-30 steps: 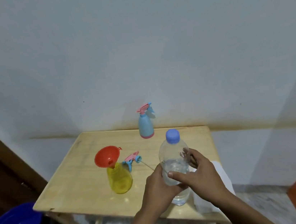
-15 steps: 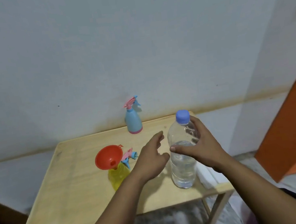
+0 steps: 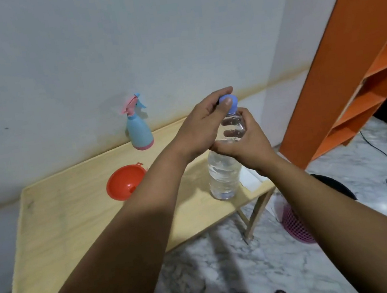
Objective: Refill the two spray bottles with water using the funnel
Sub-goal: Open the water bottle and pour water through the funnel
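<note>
Near the tabletop's (image 3: 80,230) right front corner, a clear water bottle (image 3: 223,176) is stood upright, partly filled. Its upper body is wrapped by the right hand (image 3: 246,144), the grip curled round the shoulder of the bottle, with the fingers seen through the plastic. Just above, the blue cap (image 3: 230,103) is pinched by the left hand (image 3: 203,126), thumb on the front of the cap and fingers arched over its top. Something flat and white (image 3: 249,178) is seen at the right edge, beside the bottle's base. Further in, toward the middle of the tabletop, the orange funnel (image 3: 125,181) is seen with its mouth tilted toward the camera; what it sits in is hidden behind the left forearm. At the far edge, against the wall, the light blue spray bottle (image 3: 139,129) is stood upright, with its pink-and-blue trigger head fitted. Beyond the right edge, on the marble floor, a pink mesh basket (image 3: 296,226) and an orange shelf unit (image 3: 355,76) can be made out.
</note>
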